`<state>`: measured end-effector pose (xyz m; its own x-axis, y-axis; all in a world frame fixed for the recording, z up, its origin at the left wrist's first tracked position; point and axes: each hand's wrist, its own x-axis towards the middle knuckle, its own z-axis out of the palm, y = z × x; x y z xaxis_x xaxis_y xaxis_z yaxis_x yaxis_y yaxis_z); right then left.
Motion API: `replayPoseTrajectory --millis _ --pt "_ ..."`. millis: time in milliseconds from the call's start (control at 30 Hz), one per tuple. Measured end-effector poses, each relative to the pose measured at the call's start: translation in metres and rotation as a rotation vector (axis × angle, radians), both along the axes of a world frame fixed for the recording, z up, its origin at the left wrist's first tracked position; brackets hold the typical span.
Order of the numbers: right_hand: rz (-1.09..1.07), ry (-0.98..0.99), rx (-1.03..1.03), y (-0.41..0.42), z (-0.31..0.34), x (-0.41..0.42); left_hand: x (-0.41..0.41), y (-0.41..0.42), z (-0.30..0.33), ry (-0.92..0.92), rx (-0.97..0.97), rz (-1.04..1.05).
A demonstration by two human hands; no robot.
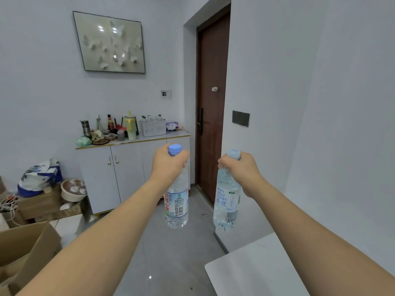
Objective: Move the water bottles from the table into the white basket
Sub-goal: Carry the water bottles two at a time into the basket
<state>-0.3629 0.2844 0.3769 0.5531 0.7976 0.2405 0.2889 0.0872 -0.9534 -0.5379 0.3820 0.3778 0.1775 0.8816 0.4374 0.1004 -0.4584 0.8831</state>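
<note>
Head view: left hand is clamped round the neck of a bottle, fingers wrapped just under its blue cap. Right hand is clamped the same way on a second bottle, below its pale cap. Both bottles hang in the air over the grey floor, bases down; the left one is near upright, the right one tilts slightly, its base toward 7 o'clock. They are near each other but apart.

At 5 o'clock from the bottles a table corner shows. Toward 11 o'clock, well beyond the hands, a basket sits on a white cabinet, with several bottles already standing in it. A brown door stands at 12 o'clock, and a cardboard box lies at 8 o'clock.
</note>
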Motion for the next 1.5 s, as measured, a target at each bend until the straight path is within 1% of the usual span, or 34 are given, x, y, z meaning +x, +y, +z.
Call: replayPoseTrajectory --millis 167,400,567,733,967,1333,1500 --pt "-0.019 0.0 -0.006 0.049 -0.005 0.01 0.012 0.055 -0.004 -0.027 -0.008 -0.024" --pt "-0.027 -0.023 0.012 0.147 -0.012 0.035 0.047 0.146 -0.013 -0.044 -0.014 -0.056" --pt "-0.031 -0.035 0.021 0.217 -0.006 0.061 0.067 0.215 0.0 -0.043 -0.012 -0.045" --pt "-0.011 -0.06 0.022 0.291 0.004 0.074 0.071 0.287 0.013 -0.038 0.042 -0.018" --pt "0.068 -0.017 0.012 0.39 0.001 0.06 0.062 0.386 0.011 -0.054 0.01 -0.02" --pt "0.082 -0.02 0.031 0.558 0.012 0.01 0.011 0.561 0.021 -0.052 0.055 -0.043" --pt "0.085 -0.014 0.018 0.62 0.013 0.004 0.01 0.629 0.014 -0.05 0.047 -0.036"
